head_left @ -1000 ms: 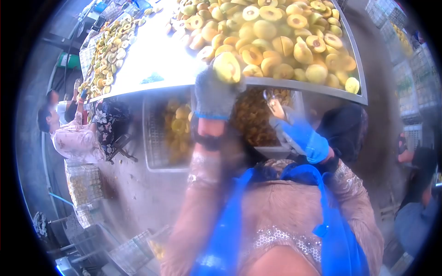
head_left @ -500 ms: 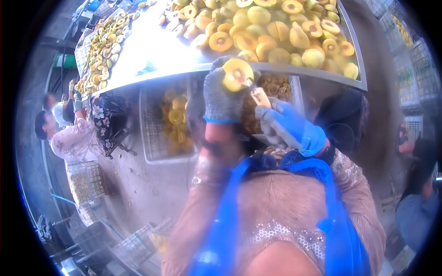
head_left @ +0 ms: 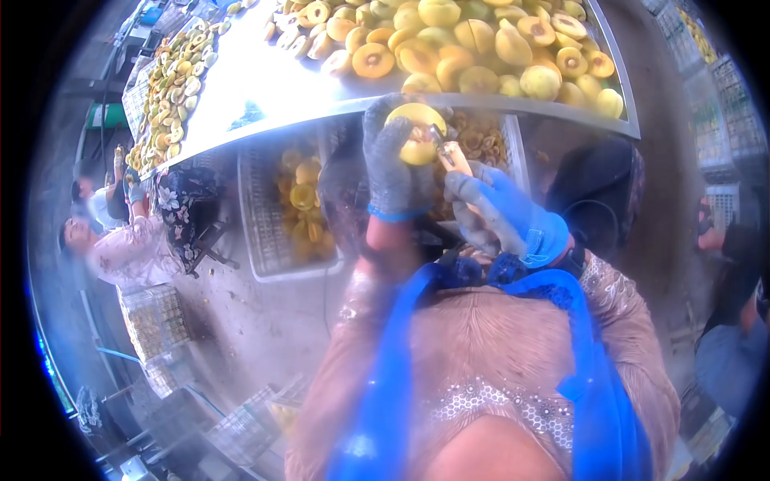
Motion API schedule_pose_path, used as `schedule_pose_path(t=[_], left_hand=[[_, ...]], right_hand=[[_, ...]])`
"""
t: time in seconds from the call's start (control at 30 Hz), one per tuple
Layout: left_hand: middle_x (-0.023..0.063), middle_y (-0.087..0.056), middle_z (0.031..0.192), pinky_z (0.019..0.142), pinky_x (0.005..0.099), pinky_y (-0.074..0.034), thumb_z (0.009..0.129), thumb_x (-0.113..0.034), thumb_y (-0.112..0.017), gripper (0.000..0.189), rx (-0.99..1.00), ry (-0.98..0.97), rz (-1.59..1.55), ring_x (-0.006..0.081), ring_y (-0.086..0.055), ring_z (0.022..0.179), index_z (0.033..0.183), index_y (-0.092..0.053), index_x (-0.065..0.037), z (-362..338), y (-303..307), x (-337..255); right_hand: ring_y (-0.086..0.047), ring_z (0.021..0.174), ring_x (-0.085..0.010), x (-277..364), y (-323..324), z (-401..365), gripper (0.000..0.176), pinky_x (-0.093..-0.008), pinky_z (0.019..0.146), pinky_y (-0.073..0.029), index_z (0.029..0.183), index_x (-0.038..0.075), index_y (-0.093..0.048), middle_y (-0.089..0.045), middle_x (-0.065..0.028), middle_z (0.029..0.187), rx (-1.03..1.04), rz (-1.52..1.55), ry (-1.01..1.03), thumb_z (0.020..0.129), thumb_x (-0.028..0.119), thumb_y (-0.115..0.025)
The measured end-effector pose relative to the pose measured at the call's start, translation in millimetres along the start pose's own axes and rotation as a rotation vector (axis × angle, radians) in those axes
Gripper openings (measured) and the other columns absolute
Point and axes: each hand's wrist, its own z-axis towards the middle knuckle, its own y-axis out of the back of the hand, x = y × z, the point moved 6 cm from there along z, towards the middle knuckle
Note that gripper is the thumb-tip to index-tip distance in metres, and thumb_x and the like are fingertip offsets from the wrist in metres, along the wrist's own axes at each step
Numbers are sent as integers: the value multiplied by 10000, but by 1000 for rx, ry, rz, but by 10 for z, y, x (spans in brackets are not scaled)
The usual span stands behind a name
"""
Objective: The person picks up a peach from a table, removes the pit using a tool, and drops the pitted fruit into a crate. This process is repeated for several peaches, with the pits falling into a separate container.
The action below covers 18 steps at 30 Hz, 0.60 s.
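My left hand, in a grey glove, is closed round a halved yellow fruit just below the metal table's edge. In a blue and grey glove, my right hand grips a small tool with a light handle and a dark metal tip. The tip touches the cut face of the fruit at its centre. Many halved yellow fruits lie on the metal table above my hands.
A crate with yellow fruit halves stands below the table, left of my hands. Another crate with small brownish pieces is under them. Co-workers sit at the far left, one in a pink top; a person is at the right edge.
The fruit in my left hand has tilted, so its cut face shows narrower. The tool tip has moved from the fruit's right edge onto its middle. The view has shifted slightly.
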Motion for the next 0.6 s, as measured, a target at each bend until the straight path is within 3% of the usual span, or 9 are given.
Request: schedule_pose_path(t=[0.17, 0.27, 0.37, 0.47, 0.53, 0.6], left_hand=[[154, -531, 1068, 840, 310, -461, 810, -103, -479, 328, -67, -128, 273, 216, -537, 995, 1119, -456, 3, -37, -91, -51], [171, -531, 1075, 842, 320, -465, 756, -91, -482, 366, -166, -128, 146, 227, -538, 993, 1112, -458, -10, -68, -80, -3], [157, -519, 1099, 845, 326, -468, 824, -150, -494, 307, -116, -120, 201, 227, -537, 997, 1101, -461, -24, -88, -187, -47], [134, -516, 1120, 851, 320, -466, 903, -242, -472, 324, -80, -137, 118, 220, -530, 1006, 1145, -451, -28, -16, -55, 137], [123, -487, 1112, 827, 325, -467, 891, -250, -487, 366, -69, -151, 481, 218, -523, 979, 1177, -424, -30, 11, -32, 176], [117, -483, 1124, 830, 325, -466, 908, -266, -464, 384, -59, -109, 623, 217, -522, 985, 1212, -411, -39, -4, 65, 249]], right_hand=[[-329, 333, -58, -89, -24, 63, 166, -218, 291, -225, 849, 170, -499, -370, 90, 477, -66, 17, 2, 923, 319, -506], [-338, 332, -66, -192, -67, 127, 173, -223, 289, -233, 835, 152, -506, -374, 84, 476, 234, 466, -68, 928, 297, -504], [-319, 315, -66, -23, -92, -5, 190, -224, 279, -224, 805, 137, -497, -381, 69, 473, 68, 235, 35, 924, 283, -511], [-359, 388, -67, 49, 54, -4, 219, -209, 334, -256, 892, 95, -465, -404, 27, 537, -49, -26, 49, 938, 310, -467], [-369, 407, -62, 34, 217, 121, 198, -209, 353, -268, 915, 85, -480, -417, 29, 549, -128, -225, 241, 936, 282, -472], [-427, 549, -106, 65, 255, 143, 224, -249, 474, -326, 1008, 47, -492, -473, -28, 659, -171, -385, 330, 925, 255, -493]])
